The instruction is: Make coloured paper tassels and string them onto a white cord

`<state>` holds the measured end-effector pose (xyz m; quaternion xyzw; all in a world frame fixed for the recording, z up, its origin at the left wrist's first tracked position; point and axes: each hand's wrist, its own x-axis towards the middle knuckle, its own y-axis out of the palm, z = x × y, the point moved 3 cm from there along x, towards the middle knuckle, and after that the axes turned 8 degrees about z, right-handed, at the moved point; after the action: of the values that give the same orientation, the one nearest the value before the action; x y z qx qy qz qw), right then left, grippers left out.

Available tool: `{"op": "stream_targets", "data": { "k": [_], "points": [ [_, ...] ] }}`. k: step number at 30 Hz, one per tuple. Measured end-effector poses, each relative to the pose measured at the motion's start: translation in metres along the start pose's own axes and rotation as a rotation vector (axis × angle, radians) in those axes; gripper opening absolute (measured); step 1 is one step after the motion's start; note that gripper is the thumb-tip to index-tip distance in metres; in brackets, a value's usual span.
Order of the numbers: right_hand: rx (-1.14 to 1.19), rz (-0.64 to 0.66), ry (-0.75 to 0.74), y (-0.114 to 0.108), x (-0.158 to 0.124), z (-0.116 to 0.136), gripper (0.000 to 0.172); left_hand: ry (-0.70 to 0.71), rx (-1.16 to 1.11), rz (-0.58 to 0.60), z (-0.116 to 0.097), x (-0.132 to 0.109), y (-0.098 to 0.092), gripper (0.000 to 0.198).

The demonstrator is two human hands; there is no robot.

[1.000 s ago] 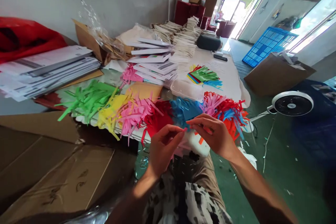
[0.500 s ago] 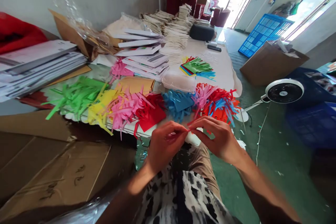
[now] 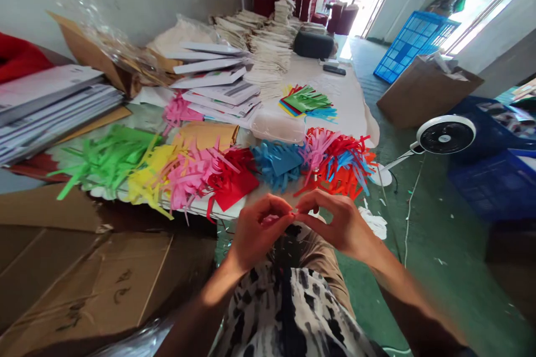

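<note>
My left hand (image 3: 260, 230) and my right hand (image 3: 337, 222) meet above my lap, just off the table's front edge. Thumb and fingers of each are pinched, with the tips touching or nearly so. Whatever lies between them is too small to make out; a bit of pink shows inside the left hand's curl. Along the near edge lie bundles of fringed paper: green (image 3: 119, 150), yellow (image 3: 144, 178), pink (image 3: 193, 170), red (image 3: 235, 183) and blue (image 3: 281, 160). A mixed red, pink and blue pile (image 3: 345, 162) sits just beyond my right hand.
Behind the bundles are a clear plastic box (image 3: 278, 125), stacked white packets (image 3: 228, 95) and a multicolour fringed set (image 3: 307, 101). A cardboard box (image 3: 84, 273) stands at lower left. To the right are a white fan (image 3: 446, 135), a carton (image 3: 427, 92) and a blue crate (image 3: 414, 47).
The view has shifted slightly, so the table's things sit a little further left. Both hands stay pinched together; the right fingers have bent and lifted a little.
</note>
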<state>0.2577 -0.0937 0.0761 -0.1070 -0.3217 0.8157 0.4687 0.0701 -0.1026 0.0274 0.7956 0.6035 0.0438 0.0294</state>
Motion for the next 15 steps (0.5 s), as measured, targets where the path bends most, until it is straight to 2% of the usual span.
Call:
{"op": "stream_targets", "data": {
  "k": [6, 11, 15],
  "points": [
    [0.285, 0.009, 0.193, 0.006, -0.001, -0.017, 0.023, -0.05, -0.04, 0.046, 0.009, 0.0, 0.0, 0.019],
    [0.407, 0.065, 0.206, 0.011, -0.002, -0.023, 0.02, -0.004, 0.018, 0.044, 0.01, 0.0, 0.0, 0.018],
    [0.374, 0.022, 0.182, 0.014, -0.002, -0.018, 0.013, 0.013, 0.026, 0.05, 0.009, 0.001, -0.002, 0.018]
  ]
}}
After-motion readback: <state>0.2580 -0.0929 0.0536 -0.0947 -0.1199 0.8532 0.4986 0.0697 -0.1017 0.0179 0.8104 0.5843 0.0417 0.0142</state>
